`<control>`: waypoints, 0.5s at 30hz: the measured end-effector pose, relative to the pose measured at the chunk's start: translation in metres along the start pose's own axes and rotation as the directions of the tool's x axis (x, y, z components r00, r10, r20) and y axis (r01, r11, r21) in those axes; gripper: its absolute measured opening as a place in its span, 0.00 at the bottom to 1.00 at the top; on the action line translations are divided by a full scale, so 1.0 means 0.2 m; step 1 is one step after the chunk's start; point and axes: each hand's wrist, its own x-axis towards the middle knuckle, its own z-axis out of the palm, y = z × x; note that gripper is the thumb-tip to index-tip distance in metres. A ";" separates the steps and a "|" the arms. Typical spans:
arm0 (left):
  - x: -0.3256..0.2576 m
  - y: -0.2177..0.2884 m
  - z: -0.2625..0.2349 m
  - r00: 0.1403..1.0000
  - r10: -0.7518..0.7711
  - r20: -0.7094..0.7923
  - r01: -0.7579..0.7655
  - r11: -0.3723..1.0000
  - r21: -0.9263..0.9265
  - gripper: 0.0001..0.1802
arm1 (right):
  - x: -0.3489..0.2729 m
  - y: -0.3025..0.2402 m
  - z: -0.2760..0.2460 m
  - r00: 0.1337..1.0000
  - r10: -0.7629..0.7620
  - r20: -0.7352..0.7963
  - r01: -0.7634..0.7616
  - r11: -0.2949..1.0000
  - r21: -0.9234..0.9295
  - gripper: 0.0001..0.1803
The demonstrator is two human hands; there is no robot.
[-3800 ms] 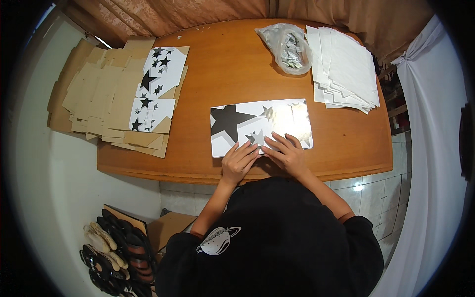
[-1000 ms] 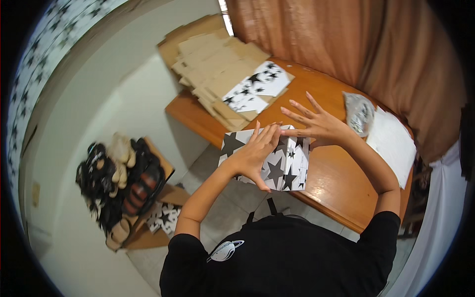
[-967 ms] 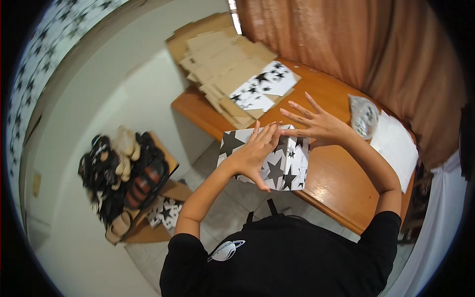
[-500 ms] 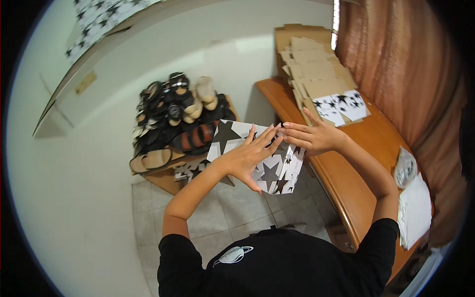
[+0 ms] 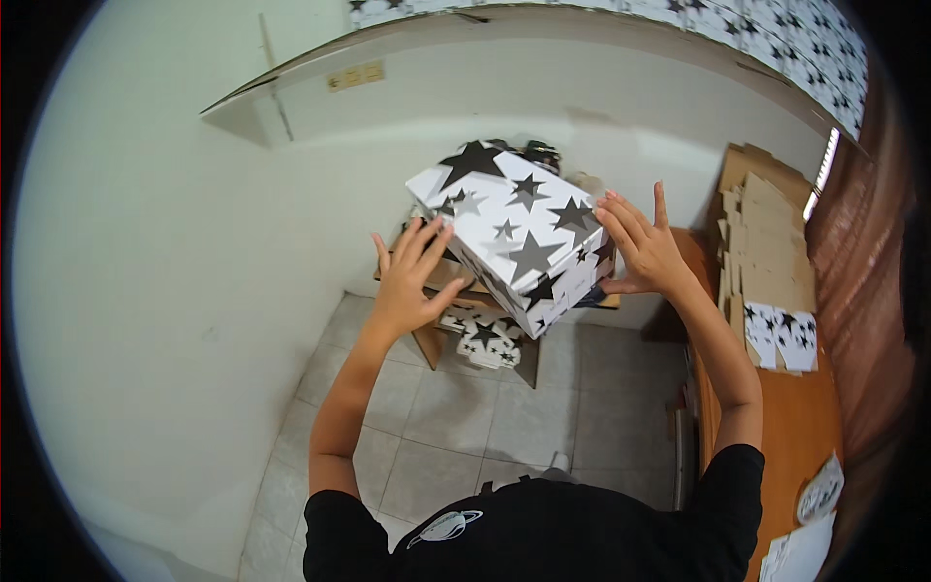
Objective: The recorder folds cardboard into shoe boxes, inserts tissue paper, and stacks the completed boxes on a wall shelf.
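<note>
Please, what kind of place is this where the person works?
Probably a small home workshop for folding gift boxes. The hands, left hand and right hand, hold a star-printed box; flat cardboard blanks are stacked on a wooden table; the floor is tiled.

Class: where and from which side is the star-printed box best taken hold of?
Take the star-printed box by its two opposite side walls, palms pressing in from left and right. It is wide, flat-sided, tilted and has no handle, as the left hand and right hand show.

Flat cardboard sheets (image 5: pixel 761 228) stacked at my right on the wooden table (image 5: pixel 790 436), grey floor tiles (image 5: pixel 504 427) below.
</note>
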 end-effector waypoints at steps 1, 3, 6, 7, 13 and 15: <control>-0.01 -0.07 -0.05 1.000 -0.021 -0.006 0.021 0.998 0.065 0.38 | 0.08 -0.02 0.05 0.997 0.026 -0.072 -0.021 0.997 0.073 0.60; -0.02 -0.13 -0.14 0.997 -0.051 -0.058 0.055 0.996 0.076 0.40 | 0.23 -0.05 0.13 0.992 0.032 -0.121 -0.021 0.995 0.096 0.60; 0.00 -0.20 -0.24 0.992 -0.060 -0.114 0.072 0.991 0.111 0.46 | 0.44 -0.06 0.25 0.980 0.037 -0.198 -0.014 0.993 0.119 0.59; 0.01 -0.20 -0.26 0.994 -0.062 -0.095 0.077 0.985 0.156 0.47 | 0.51 -0.06 0.29 0.965 0.044 -0.259 -0.016 0.994 0.109 0.60; 0.13 -0.44 -0.31 0.994 -0.045 -0.103 0.069 0.968 0.241 0.48 | 0.95 -0.05 0.51 0.879 0.117 -0.463 -0.078 0.992 0.103 0.60; 0.23 -0.55 -0.32 0.990 0.000 -0.140 0.041 0.957 0.288 0.48 | 1.10 -0.01 0.58 0.848 0.102 -0.520 -0.068 0.994 0.084 0.59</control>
